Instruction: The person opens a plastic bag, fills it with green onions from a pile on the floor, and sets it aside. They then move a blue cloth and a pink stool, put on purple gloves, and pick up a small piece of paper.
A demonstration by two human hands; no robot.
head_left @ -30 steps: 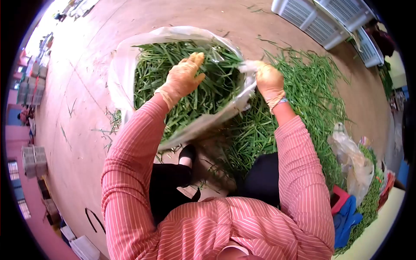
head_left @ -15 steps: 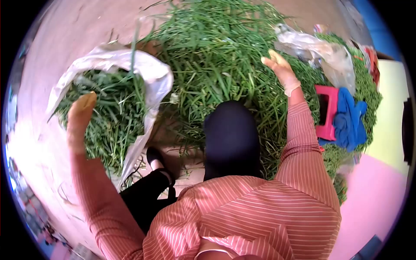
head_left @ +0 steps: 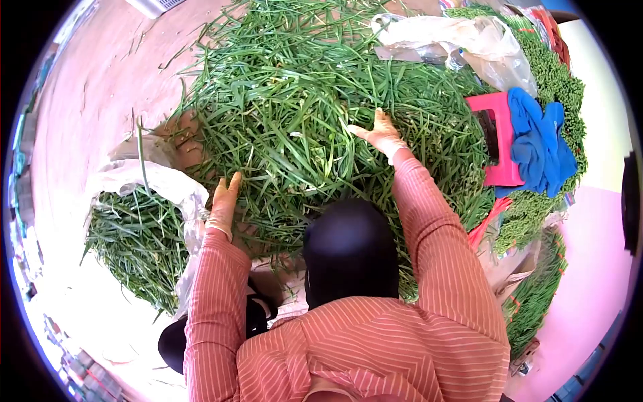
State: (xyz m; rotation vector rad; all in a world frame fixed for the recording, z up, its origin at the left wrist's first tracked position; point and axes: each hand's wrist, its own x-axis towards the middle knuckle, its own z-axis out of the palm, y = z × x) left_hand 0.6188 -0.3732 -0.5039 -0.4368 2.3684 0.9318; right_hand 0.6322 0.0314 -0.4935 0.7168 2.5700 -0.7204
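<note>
A wide heap of long, flat green leaves and stems (head_left: 281, 127) spreads in front of my knee. My left hand (head_left: 224, 201), in a thin pale-yellow glove, is at the heap's left edge with its fingers apart and nothing in them. My right hand (head_left: 382, 137), gloved the same way, reaches over the heap's right half, thumb and fingers spread. Close by my left hand is a white plastic bag (head_left: 144, 177), its mouth turned down around a load of the same greens (head_left: 137, 234).
To the right stands a pink plastic stool (head_left: 506, 174) with a blue cloth (head_left: 539, 141) on it. Behind it are stacked green bundles (head_left: 562, 100). A clear plastic bag (head_left: 469, 43) lies at the heap's far right. More tied greens (head_left: 536, 295) lie lower right.
My left hand has moved right, from over the bag of greens to the edge of the heap. My right hand has moved left over the heap. The view has shifted.
</note>
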